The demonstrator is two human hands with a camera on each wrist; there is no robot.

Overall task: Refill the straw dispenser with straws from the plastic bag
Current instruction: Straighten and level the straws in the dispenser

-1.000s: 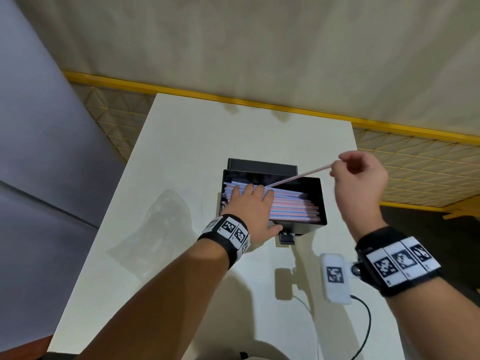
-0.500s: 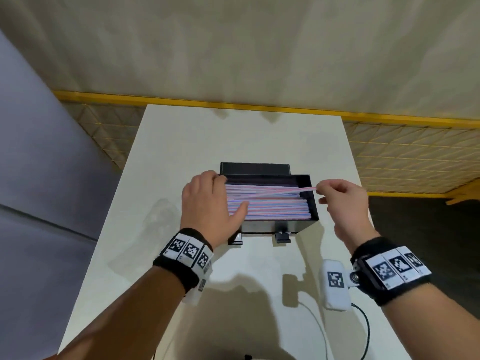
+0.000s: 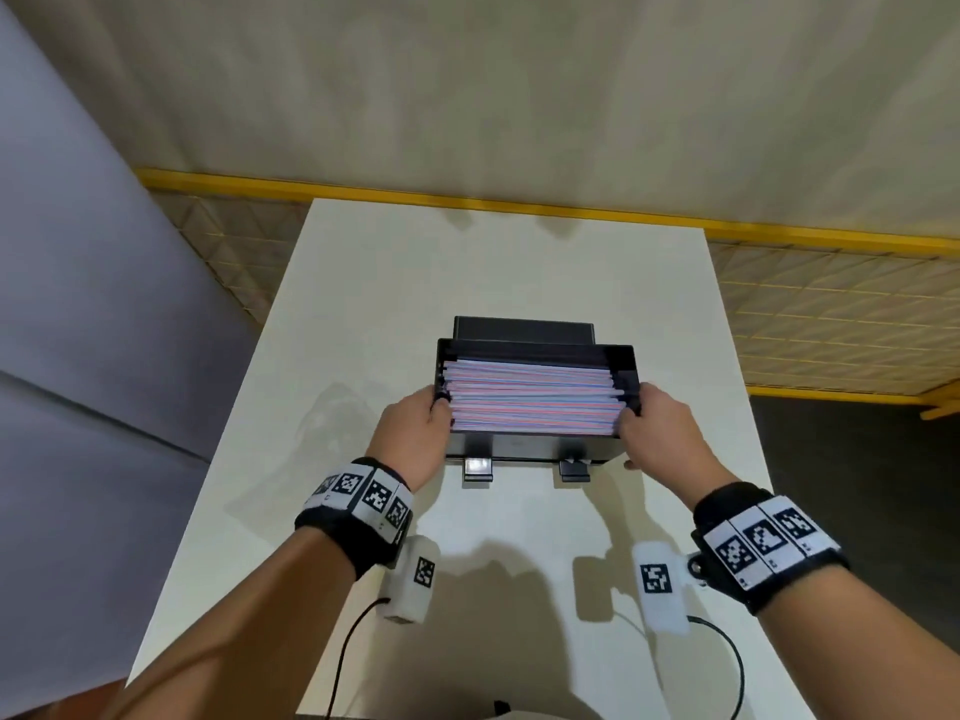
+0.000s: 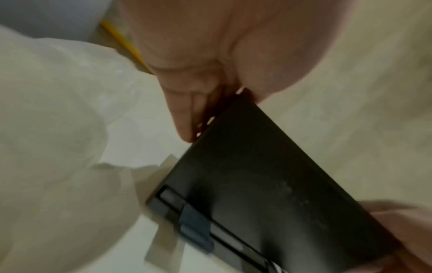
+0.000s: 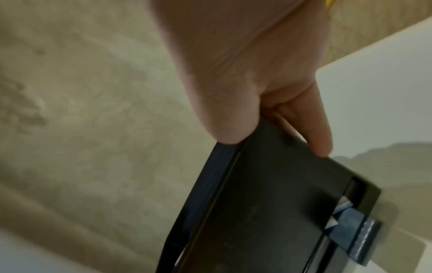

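The black straw dispenser [image 3: 535, 449] stands mid-table with its top open, filled near the rim with pink and blue striped straws [image 3: 535, 402]. Its lid [image 3: 522, 328] stands behind it. My left hand [image 3: 415, 433] grips the dispenser's left end wall, thumb over the rim and fingers outside. My right hand [image 3: 657, 431] grips the right end wall the same way. In the left wrist view my left hand [image 4: 210, 55] pinches the dispenser [image 4: 257, 184] at its edge. My right hand [image 5: 245, 73] clamps the dispenser [image 5: 268, 203]. The clear plastic bag [image 3: 332, 423] lies flat to the left.
The white table [image 3: 519, 262] ends in a far edge by a yellow-framed mesh fence [image 3: 831, 314]. A grey partition [image 3: 104, 304] runs along the left. Two small feet [image 3: 478, 467] stick out at the dispenser's front. The bag [image 4: 58, 110] lies close by my left hand.
My right hand laid the single straw it held onto the pile and let go. My left hand came off the straws. Both hands now grip the dispenser's ends.
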